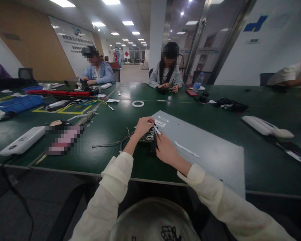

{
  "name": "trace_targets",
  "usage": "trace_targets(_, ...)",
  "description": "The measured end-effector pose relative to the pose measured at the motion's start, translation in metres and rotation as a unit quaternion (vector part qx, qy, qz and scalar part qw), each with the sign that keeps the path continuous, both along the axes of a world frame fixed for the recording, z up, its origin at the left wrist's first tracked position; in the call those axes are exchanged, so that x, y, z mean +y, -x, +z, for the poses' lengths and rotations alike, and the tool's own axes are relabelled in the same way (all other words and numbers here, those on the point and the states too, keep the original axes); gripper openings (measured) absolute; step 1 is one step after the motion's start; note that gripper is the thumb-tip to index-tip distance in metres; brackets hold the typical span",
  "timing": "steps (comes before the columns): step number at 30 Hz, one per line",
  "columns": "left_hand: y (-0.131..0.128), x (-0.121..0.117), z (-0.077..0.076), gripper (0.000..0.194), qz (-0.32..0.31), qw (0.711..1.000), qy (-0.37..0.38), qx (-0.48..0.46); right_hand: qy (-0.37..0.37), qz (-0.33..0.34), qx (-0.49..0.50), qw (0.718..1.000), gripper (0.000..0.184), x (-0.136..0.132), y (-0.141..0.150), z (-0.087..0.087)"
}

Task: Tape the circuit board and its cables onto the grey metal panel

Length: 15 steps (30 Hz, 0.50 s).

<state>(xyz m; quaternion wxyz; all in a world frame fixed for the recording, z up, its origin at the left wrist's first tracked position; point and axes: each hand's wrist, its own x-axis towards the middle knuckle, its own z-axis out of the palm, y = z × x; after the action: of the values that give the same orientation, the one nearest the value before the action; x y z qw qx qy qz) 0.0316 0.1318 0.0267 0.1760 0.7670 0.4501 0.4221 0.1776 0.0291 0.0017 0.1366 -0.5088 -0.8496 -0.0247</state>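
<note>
A small black device with an exposed green circuit board (148, 136) is between my hands, at the left edge of a grey metal panel (208, 147). A short white strip (157, 129) slants across the device's top right side. My left hand (143, 127) is closed, its thumb and fingertips pinched at the strip's upper end. My right hand (166, 149) is closed along the device's black right side, with its fingertips near the strip's lower end. Dark cables (110, 145) trail left from the device. Another white strip (187, 149) lies on the panel.
A white tape roll (138, 104) lies ahead on the green table (125, 90). At left are a white handheld unit (23, 140), a blurred pink item (64, 140) and a blue tray (21, 103). Another white unit (266, 127) lies right. Two people sit opposite, near a bottle (198, 82).
</note>
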Motion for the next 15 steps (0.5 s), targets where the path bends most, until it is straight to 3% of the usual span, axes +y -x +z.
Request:
trace_targets(9, -0.003, -0.006, 0.0, 0.017, -0.019, 0.997, -0.022, 0.077, 0.033, -0.007, 0.02, 0.999, 0.053, -0.001, 0.003, 0.005)
trace_targets(15, 0.007, -0.005, 0.012, 0.03, 0.023, 0.998, -0.014, 0.053, 0.099, -0.004, 0.054, 0.994, 0.047, -0.029, -0.024, 0.036)
